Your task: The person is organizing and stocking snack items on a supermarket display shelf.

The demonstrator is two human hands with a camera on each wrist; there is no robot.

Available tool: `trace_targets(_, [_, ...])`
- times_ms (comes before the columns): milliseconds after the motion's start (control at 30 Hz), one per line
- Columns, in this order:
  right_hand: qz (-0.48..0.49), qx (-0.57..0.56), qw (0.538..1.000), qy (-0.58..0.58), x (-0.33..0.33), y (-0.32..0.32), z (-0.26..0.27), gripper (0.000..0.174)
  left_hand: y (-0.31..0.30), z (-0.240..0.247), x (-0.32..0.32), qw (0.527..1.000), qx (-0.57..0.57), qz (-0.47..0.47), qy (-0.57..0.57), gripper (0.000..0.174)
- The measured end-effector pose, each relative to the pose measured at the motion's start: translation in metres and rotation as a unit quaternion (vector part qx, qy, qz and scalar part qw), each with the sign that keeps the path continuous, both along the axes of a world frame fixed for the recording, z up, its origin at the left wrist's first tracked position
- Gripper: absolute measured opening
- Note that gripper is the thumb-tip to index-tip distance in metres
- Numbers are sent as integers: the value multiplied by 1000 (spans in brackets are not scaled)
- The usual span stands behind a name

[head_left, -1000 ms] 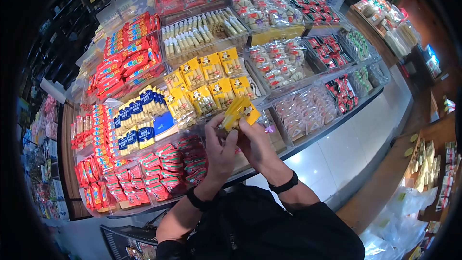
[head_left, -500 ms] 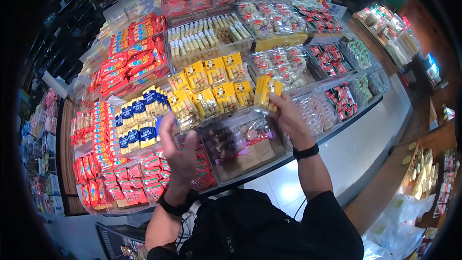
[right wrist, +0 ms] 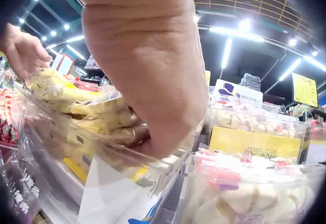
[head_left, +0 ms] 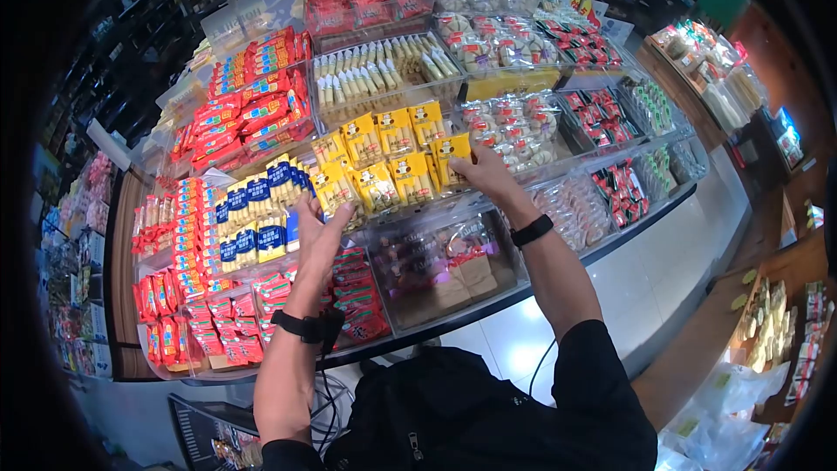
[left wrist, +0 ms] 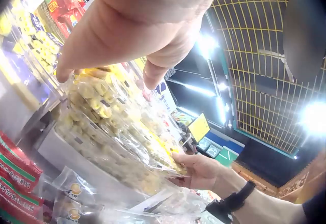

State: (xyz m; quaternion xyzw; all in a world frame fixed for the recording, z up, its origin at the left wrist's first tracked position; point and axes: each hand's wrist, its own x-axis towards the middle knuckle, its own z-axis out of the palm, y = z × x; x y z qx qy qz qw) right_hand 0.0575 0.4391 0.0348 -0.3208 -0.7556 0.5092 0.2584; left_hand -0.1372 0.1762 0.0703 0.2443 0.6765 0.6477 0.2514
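Clear packs with yellow tops and pale stick-shaped snacks inside stand in two rows in a clear bin. My right hand (head_left: 486, 171) pinches the edge of a yellow snack pack (head_left: 450, 157) at the right end of the front row. In the right wrist view its fingertips are down inside the bin, partly hidden by the wall. My left hand (head_left: 321, 234) is at the left front corner, its thumb and fingers spread about the leftmost yellow pack (head_left: 333, 187). From the left wrist, the fingertips (left wrist: 65, 74) show right at the packs' tops.
Blue-labelled packs (head_left: 260, 240) lie left of the yellow ones, with red packs (head_left: 356, 296) in front. A clear-lidded bin (head_left: 440, 270) stands at the front edge. Bins of round snacks (head_left: 514, 122) are on the right, and white-wrapped sticks (head_left: 366, 74) lie behind.
Both hands held a yellow pack together over the front bin; then the left let go and moved left. The right carried the pack right and lowered it into the row's right end.
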Motion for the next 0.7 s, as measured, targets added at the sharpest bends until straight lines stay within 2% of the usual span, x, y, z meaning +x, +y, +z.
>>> trace_targets(33, [-18,60,998,-27,1,-3,4,43,1,3,3,1000,-4,-3,7,80])
trace_targets(133, [-11,119,988,-100,1,-2,5,49,4,6,4,999,-17,-13,30,72])
trace_targets(233, [26,87,976,-198,7,0,16,55,4,4,0,998,-28,-16,49,65])
trace_targets(333, [51,33,979,-196,9,-4,29,56,7,8,3,998,-33,-13,58,65])
trace_targets(533, [104,135,941,-292,1,0,50,55,10,10,4,996,-42,-4,76,69])
trace_targets(633, [116,58,947,-295,-2,11,47,59,13,16,6,997,-28,-1,72,67])
trace_targets(700, [119,41,951,-282,-1,14,47,53,12,25,11,998,-20,-5,57,65])
